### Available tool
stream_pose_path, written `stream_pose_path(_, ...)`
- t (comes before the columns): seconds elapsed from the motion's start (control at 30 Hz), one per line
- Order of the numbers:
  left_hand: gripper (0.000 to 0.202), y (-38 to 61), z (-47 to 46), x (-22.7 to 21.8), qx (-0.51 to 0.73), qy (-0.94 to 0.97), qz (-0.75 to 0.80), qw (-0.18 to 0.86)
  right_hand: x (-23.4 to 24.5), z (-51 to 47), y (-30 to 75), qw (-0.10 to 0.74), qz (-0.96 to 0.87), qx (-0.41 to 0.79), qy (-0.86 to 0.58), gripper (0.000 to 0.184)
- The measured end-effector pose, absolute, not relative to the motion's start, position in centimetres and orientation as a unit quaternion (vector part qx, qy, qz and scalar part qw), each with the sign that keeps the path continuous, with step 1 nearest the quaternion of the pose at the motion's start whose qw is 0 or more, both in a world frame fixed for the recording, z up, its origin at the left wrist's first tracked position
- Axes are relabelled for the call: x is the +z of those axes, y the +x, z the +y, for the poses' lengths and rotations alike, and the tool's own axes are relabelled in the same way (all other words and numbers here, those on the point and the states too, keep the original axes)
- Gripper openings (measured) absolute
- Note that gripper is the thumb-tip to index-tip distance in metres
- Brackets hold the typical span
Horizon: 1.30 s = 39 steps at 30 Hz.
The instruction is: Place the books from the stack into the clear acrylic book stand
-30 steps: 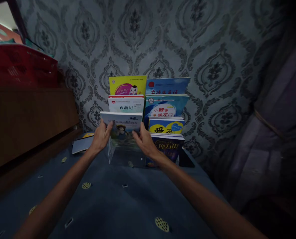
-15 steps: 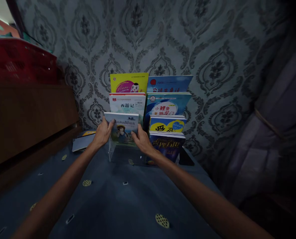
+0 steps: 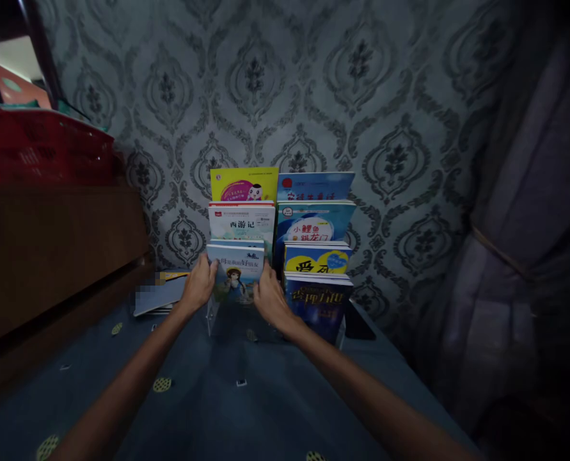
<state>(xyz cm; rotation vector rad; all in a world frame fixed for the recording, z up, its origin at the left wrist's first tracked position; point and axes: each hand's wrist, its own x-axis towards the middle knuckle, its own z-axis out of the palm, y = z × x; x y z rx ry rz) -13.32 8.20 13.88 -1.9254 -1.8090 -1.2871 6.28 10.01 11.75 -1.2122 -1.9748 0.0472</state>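
Observation:
A thin picture book (image 3: 237, 274) with a girl in a hat on its cover stands nearly upright between my hands, at the front left of a clear acrylic book stand (image 3: 210, 320). My left hand (image 3: 199, 283) grips its left edge, the thumb near the cover. My right hand (image 3: 270, 298) closes on the right edge. Another blue-topped book shows just behind it. Further back rise a white book (image 3: 242, 221) and a yellow book (image 3: 244, 182). The right column holds a dark blue book (image 3: 316, 310), a yellow-and-blue book (image 3: 308, 259) and taller blue books (image 3: 316, 221).
Loose books (image 3: 162, 296) lie flat to the left, beside a brown wooden cabinet (image 3: 59, 256) topped by a red plastic basket (image 3: 45, 144). A dark flat object (image 3: 360, 320) lies right of the stand. Patterned wallpaper is behind; a tied curtain (image 3: 500, 256) hangs at right.
Both hands have lowered the picture book a little into the stand's front left, and it is more upright. The view has tilted up slightly, so everything sits lower in the picture.

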Motion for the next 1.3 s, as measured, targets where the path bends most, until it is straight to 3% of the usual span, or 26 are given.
stream_pose_path(0.37, 0.019, -13.3, 9.2, 14.2, -0.404, -0.639, -0.640, 0.136, 12.9, 10.0, 5.7, 0.355, -0.751, 0.006, -0.557, 0.027)
stream_pose_path(0.97, 0.021, -13.0, 9.9, 14.7, -0.362, -0.623, -0.673, 0.165, 13.9, 9.6, 4.9, 0.336, -0.736, -0.009, -0.587, 0.039)
stream_pose_path(1.3, 0.023, -13.5, 10.4, 15.1, -0.372, -0.631, -0.663, 0.153, 13.8, 10.0, 5.1, 0.346, -0.735, 0.013, -0.583, 0.036)
